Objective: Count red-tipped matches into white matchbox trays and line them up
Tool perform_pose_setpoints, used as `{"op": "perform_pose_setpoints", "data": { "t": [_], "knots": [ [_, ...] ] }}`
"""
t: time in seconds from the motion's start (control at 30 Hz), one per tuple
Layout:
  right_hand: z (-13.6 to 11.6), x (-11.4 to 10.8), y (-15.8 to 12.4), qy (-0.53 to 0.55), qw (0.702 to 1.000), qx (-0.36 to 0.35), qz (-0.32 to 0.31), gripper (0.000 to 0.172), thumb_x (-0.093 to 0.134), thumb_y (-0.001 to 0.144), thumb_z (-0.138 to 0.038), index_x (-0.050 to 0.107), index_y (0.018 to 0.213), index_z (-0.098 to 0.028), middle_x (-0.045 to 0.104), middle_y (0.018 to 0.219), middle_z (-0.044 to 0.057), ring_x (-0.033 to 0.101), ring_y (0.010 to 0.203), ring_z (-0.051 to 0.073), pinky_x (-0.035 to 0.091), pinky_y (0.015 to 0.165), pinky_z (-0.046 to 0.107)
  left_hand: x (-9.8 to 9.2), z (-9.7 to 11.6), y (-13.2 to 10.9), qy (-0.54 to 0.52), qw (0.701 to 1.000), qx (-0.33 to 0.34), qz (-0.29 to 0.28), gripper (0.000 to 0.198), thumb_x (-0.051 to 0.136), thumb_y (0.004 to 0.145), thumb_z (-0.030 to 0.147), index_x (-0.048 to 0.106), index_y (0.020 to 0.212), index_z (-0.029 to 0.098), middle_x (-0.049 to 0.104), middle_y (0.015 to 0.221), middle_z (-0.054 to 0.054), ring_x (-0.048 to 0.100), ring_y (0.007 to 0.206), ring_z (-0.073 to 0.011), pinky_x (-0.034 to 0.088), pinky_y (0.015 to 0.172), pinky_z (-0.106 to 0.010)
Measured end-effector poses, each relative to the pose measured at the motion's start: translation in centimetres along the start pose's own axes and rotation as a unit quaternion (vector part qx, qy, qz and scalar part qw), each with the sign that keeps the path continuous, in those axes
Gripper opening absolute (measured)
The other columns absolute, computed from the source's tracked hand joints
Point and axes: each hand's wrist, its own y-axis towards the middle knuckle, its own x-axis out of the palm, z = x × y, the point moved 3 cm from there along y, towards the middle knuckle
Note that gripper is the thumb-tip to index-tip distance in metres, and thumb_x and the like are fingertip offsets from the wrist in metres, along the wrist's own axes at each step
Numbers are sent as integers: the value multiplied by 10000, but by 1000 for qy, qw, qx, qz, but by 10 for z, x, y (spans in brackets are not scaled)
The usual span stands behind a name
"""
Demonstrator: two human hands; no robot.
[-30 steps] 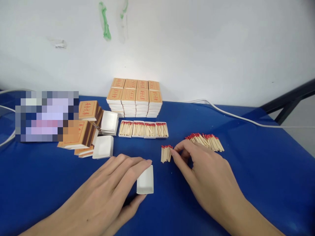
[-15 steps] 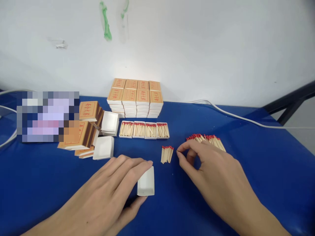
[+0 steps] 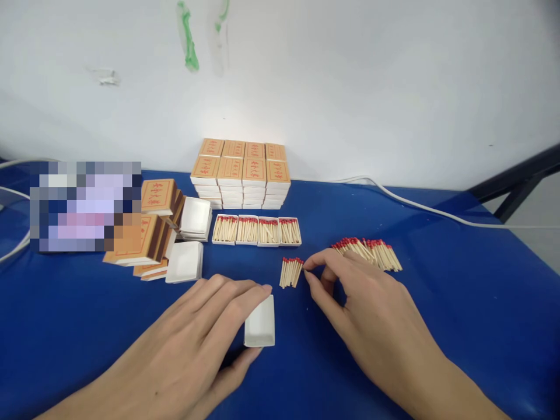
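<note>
My left hand (image 3: 205, 332) grips a small white matchbox tray (image 3: 261, 326), forefinger at its far end and thumb at its near end. The tray's open side faces up and its visible inside holds nothing. My right hand (image 3: 363, 315) has thumb and forefinger tips pinched together, with nothing visible between them. Those tips are at the right edge of a small group of red-tipped matches (image 3: 290, 272) lying on the blue table (image 3: 271, 385). Behind the right hand lies a larger pile of matches (image 3: 367, 251), partly covered by the knuckles.
A row of match-filled trays (image 3: 257, 231) lies before stacked matchboxes (image 3: 240, 172). Left of them are white trays (image 3: 184, 262) and orange matchbox sleeves (image 3: 135, 239). A blurred-out object (image 3: 87, 204) is far left. A white cable (image 3: 411, 207) runs along the white wall (image 3: 350, 87).
My right hand has moved left, and the small group of matches has slid left with it. My left hand and the white tray have stayed in place.
</note>
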Motion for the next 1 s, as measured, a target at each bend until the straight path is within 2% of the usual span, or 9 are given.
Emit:
{"op": "perform_pose_setpoints", "data": {
  "t": [0.17,0.5,0.63,0.73,0.83,1.0],
  "knots": [
    [0,-1,1,0,1000,-7,1,110,628,1147,-267,731,1121,-294,741,818,-44,748,723,230,439,557,349,-1,-1,-3,-4,1000,-2,1,507,593,1233,379,504,1712,240,778,1561,-57,755,1429,-243,582,1298,-439],
    [-4,-3,1,22,1000,-16,4,179,594,1158,-249,760,1217,-286,757,831,-42,743,725,210,462,588,347,1,0,-1,-9,1000,-6,6,502,592,1233,393,514,1707,248,791,1544,-55,772,1402,-243,591,1284,-432],
    [1,-10,2,-47,995,1,86,151,634,1135,-297,783,1147,-276,734,766,-37,750,733,227,431,559,338,2,-2,-1,-14,1000,-10,1,525,604,1227,375,503,1729,259,781,1563,-59,774,1403,-247,605,1268,-434],
    [6,-16,2,-123,980,43,147,153,653,1105,-331,783,1049,-272,689,697,-23,726,731,252,348,516,318,3,-3,-3,-10,1000,-10,-2,543,616,1225,383,496,1741,265,770,1586,-65,765,1429,-251,601,1278,-437],
    [10,-20,2,-171,972,65,148,192,645,1091,-340,746,943,-272,712,714,2,692,753,267,267,499,304,1,-3,-4,-15,1000,-10,-5,544,621,1223,382,498,1740,266,773,1580,-66,768,1428,-249,597,1289,-435],
    [15,-23,-1,-199,970,65,121,293,599,1114,-366,656,842,-271,704,707,40,633,769,279,205,518,304,-2,-3,-4,-32,999,-16,-7,564,645,1213,399,491,1740,273,783,1559,-64,784,1406,-257,612,1279,-439]
  ]
}}
